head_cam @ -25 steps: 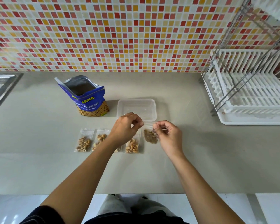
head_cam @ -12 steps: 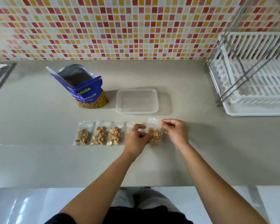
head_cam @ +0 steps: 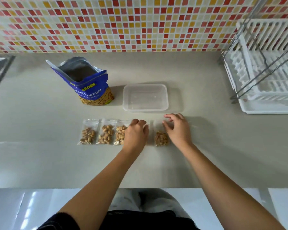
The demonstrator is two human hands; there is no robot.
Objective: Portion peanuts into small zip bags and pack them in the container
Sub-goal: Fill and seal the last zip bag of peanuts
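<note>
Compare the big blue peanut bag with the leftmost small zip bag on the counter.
The blue peanut bag stands upright with its top open; the leftmost zip bag lies flat. The blue peanut bag is opaque, printed foil with a lower window; the leftmost zip bag is fully clear. The blue bag is much larger. Both show peanuts and rest on the counter.

Bare grey countertop (head_cam: 40, 146) lies open left, right and front of the row of small clear peanut-filled zip bags (head_cam: 105, 134), while the blue foil peanut pouch (head_cam: 88, 85) and clear rectangular plastic container (head_cam: 145, 97) stand close behind it.
</note>
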